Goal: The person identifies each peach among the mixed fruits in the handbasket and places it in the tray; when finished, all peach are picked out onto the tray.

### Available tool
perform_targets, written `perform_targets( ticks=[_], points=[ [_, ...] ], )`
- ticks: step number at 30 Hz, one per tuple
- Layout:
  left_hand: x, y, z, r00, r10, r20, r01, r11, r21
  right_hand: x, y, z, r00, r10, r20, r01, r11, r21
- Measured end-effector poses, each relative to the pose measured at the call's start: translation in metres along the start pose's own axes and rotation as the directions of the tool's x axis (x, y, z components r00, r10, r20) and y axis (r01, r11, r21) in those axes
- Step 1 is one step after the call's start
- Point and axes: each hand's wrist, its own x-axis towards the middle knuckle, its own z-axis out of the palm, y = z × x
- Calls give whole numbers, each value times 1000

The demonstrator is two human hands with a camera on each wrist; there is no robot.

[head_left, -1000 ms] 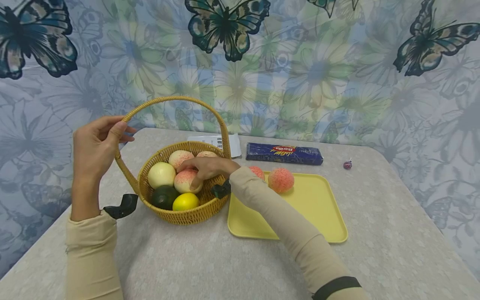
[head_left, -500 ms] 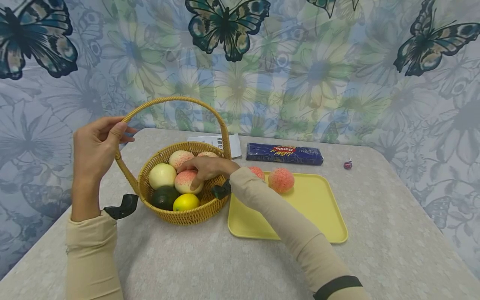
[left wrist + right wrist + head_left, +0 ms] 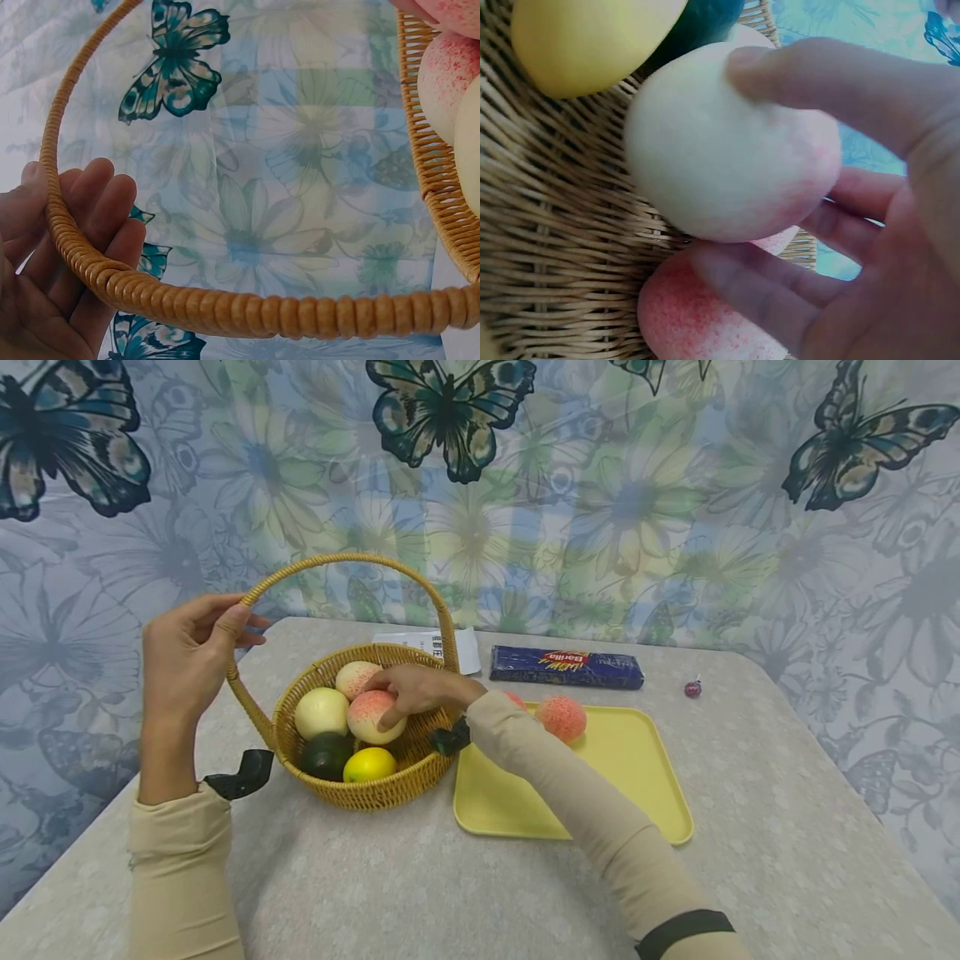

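Observation:
The wicker basket (image 3: pixel 375 795) stands at the left with its tall handle (image 3: pixel 348 557) upright. My left hand (image 3: pixel 183 656) holds the handle's left side between thumb and fingers; the left wrist view shows the fingers behind the wrapped handle (image 3: pixel 247 313). Inside the basket my right hand (image 3: pixel 422 687) grips a pale peach with a pink blush (image 3: pixel 371 720), thumb on its near side. Around it lie another peach (image 3: pixel 354 677), a cream-coloured round fruit (image 3: pixel 321 713), a dark green avocado-like fruit (image 3: pixel 326 756) and a lemon (image 3: pixel 370 765). A further peach (image 3: pixel 697 315) shows under my right fingers.
Right of the basket lies a yellow tray (image 3: pixel 637 777) with two pink-red peaches (image 3: pixel 561 718), one mostly behind my right sleeve. Behind are a blue Barilla pasta pack (image 3: pixel 566 667), a white printed packet (image 3: pixel 468 652) and a small wrapped lollipop (image 3: pixel 693 688).
My right hand has raised the peach slightly and shifted a little to the right, now covering the basket's back-right peach. My left hand stays on the handle.

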Motion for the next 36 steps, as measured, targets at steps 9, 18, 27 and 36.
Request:
perform_targets(
  ticks=[9,18,27,36],
  points=[
    [1,-1,3,1000,6,2,-6,1000,-5,-5,2,-5,1000,5,-15,-5,1000,17],
    [2,-2,4,1000,5,12,-5,1000,-14,-16,4,-7,996,-83,-30,83,996,-10],
    [2,-3,3,1000,1,9,0,1000,-8,-29,10,-3,993,-71,-89,75,997,36],
    [1,-4,0,1000,-1,-3,1,1000,-7,-44,13,3,979,-105,-177,132,981,144]
  ],
)
